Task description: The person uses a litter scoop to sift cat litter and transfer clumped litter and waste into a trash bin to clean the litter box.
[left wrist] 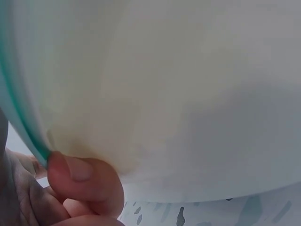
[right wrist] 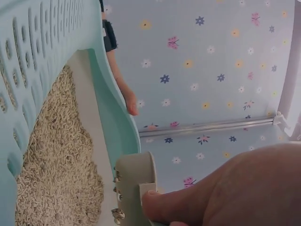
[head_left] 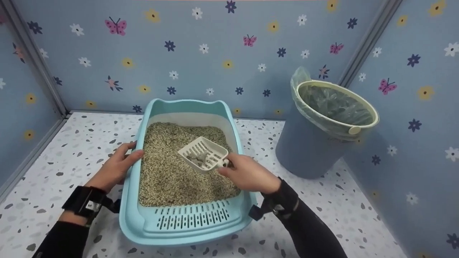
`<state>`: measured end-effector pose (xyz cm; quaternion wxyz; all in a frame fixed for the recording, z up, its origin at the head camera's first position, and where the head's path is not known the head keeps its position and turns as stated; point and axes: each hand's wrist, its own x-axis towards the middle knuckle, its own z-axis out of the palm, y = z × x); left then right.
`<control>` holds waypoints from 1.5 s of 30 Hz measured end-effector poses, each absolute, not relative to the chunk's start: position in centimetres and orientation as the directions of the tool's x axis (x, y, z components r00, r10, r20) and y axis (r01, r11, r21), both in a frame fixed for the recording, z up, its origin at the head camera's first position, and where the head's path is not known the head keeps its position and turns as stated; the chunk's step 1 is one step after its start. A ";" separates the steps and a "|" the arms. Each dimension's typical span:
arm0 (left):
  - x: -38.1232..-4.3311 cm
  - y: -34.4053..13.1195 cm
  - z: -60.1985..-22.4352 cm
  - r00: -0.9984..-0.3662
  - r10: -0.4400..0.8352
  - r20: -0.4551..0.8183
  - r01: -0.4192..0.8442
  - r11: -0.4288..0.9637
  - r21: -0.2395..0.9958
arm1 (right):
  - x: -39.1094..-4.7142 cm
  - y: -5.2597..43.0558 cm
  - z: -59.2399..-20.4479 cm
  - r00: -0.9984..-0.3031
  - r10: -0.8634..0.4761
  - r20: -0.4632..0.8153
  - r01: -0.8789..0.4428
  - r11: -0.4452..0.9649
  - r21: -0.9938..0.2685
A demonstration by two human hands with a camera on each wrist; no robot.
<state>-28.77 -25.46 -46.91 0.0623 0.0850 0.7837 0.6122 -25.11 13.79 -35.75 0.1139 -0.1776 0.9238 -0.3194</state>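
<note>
A light-blue litter box with a slotted front step holds tan, pellet-like litter. My left hand grips its left rim; in the left wrist view the curled fingers press against the pale outer wall under the edge. With its handle in my right hand, a cream slotted litter scoop is held above the litter, tilted a little. Several greyish clumps lie in the scoop. In the right wrist view the thumb presses the scoop's back end, and the handle is mostly hidden.
To the right stands a blue-grey bin with a cream rim, lined with a translucent bag. Blue flowered panels enclose the back and both sides. The box rests on a white speckled surface.
</note>
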 end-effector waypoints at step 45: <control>-28.8 -25.4 -47.1 -0.978 0.208 0.037 0.089 0.246 0.965 | -27.7 19.7 -28.4 -0.939 -0.343 -0.015 -0.290 0.816 -0.499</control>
